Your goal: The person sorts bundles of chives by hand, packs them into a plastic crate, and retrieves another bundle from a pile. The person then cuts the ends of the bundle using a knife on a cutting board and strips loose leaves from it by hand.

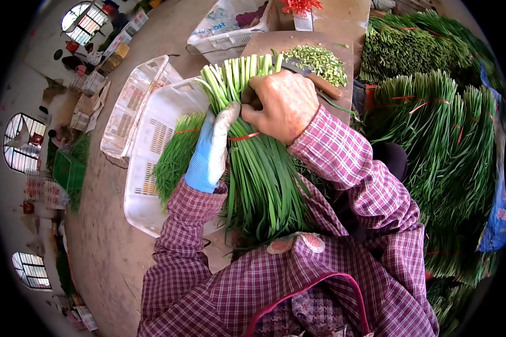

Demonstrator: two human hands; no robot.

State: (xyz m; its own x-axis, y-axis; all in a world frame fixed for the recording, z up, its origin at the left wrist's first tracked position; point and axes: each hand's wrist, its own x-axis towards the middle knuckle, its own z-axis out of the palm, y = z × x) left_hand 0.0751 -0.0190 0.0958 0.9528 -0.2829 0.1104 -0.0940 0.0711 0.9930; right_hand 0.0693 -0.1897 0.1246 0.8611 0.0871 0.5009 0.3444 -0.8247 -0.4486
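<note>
A thick bunch of garlic chives [264, 185] stands tilted in front of me, pale cut stems at the top and green leaves hanging toward my lap. A red band [244, 136] crosses it below the stems. My left hand [215, 143], in a blue and white glove, is closed around the left side of the bunch. My bare right hand [281, 104] presses against the upper right side, its fingers curled in at the stems; the fingertips are partly hidden. Just beyond the right hand, a knife with a wooden handle [324, 87] lies on a round board [264, 42].
Chopped stem ends [320, 64] are heaped on the board. A white crate [138, 185] at my left holds another banded chive bunch [177, 151]. Large stacks of chives [433, 123] rise at my right. Another crate [225, 42] and red ties [302, 5] stand ahead.
</note>
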